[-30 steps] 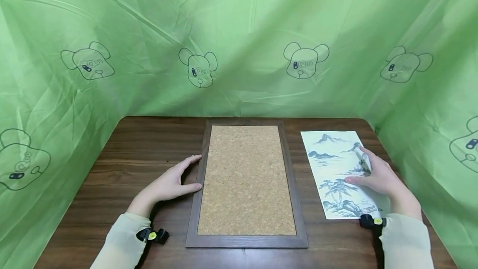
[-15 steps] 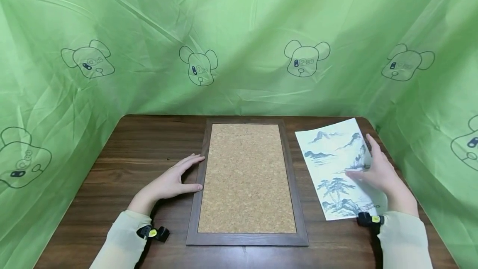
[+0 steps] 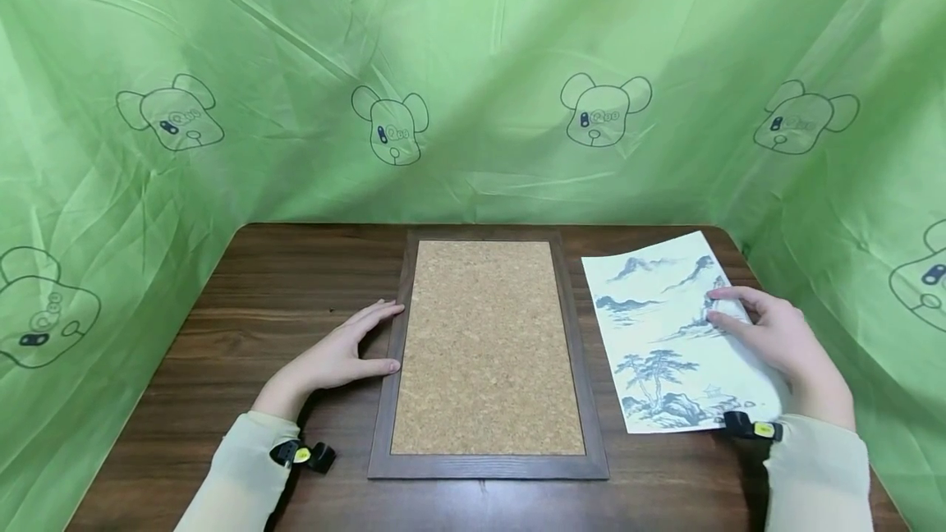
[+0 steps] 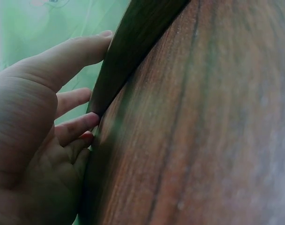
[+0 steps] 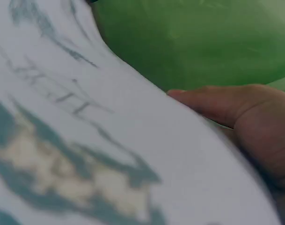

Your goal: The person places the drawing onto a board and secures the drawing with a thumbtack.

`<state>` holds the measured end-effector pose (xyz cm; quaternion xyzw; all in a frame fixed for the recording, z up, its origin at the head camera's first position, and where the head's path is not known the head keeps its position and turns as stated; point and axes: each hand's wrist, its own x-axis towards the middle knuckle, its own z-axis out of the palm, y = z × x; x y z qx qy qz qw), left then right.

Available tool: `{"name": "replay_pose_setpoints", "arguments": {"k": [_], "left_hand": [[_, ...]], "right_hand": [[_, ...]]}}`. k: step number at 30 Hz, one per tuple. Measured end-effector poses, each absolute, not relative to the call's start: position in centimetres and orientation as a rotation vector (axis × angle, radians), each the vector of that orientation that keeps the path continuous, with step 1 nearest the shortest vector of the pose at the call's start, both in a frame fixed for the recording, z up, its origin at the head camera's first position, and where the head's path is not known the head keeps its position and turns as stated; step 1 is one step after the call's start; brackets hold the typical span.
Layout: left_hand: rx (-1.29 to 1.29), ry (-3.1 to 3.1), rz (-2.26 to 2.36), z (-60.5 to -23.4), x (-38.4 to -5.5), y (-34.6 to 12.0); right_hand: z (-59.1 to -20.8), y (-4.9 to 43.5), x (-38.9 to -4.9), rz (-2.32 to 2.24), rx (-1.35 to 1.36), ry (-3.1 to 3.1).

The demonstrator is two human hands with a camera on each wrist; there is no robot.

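Note:
A corkboard (image 3: 488, 343) in a dark wooden frame lies flat, its long sides running away from me. My left hand (image 3: 328, 361) touches the frame's left side with spread fingers; in the left wrist view, fingertips (image 4: 93, 119) rest along that dark frame edge. To the right of the board is a white paper sheet (image 3: 668, 327) printed with a blue-grey landscape of mountains and pines. My right hand (image 3: 787, 339) pinches its right part with thumb and index finger. The sheet bends upward at that side; in the right wrist view, the thumb (image 5: 212, 101) meets the paper's curve.
A dark wood-grain table (image 3: 296, 269) carries both things. Green cloth (image 3: 473, 64) with bear-head outlines hangs behind it and on both sides. A small camera is strapped to each wrist.
My right thumb and index finger have come together on the paper. The sheet's far right corner has risen and its near end has shifted left. My left hand stays on the frame.

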<state>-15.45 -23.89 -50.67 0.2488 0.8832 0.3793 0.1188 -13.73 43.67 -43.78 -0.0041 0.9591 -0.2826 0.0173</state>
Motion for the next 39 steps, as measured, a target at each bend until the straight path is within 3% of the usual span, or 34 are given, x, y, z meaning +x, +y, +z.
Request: {"name": "replay_pose_setpoints", "arguments": {"k": [11, 18, 28, 39], "left_hand": [[0.719, 2.577, 1.095, -50.5, -15.4, -23.8], [0.721, 2.578, 1.103, -50.3, -15.5, -23.8], [0.72, 2.585, 1.105, -50.5, -15.5, -23.5], [0.737, 2.553, 1.117, -50.7, -15.9, -22.8]], "right_hand": [[-40.4, 42.1, -12.9, -1.173, 0.163, 3.047], [-39.0, 38.9, -13.2, -1.948, 0.331, 2.661], [-37.2, 31.2, -12.9, -2.155, -0.085, 2.871], [-37.1, 26.1, -13.2, -2.458, -0.276, 2.566]]}}
